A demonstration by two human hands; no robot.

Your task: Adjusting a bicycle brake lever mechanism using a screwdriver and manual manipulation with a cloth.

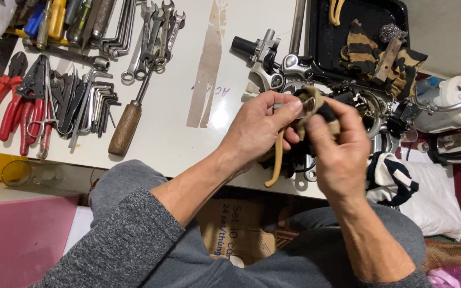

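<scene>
My left hand [257,130] grips a small metal part [309,104] between thumb and fingers, just above the near edge of a white worktable [188,69]. A tan curved lever [277,162] hangs down from that hand. My right hand [340,154] presses a tan and black rag [321,106] against the metal part. Both hands meet in front of a heap of chromed bicycle parts [273,66]. How the lever joins the part is hidden by my fingers.
Wrenches [153,34], hex keys [94,104], red-handled pliers [12,98] and a wooden-handled tool [126,125] lie on the table's left. A black tray [321,37] holds a striped cloth [396,61] at back right. A cardboard box [236,229] sits between my knees.
</scene>
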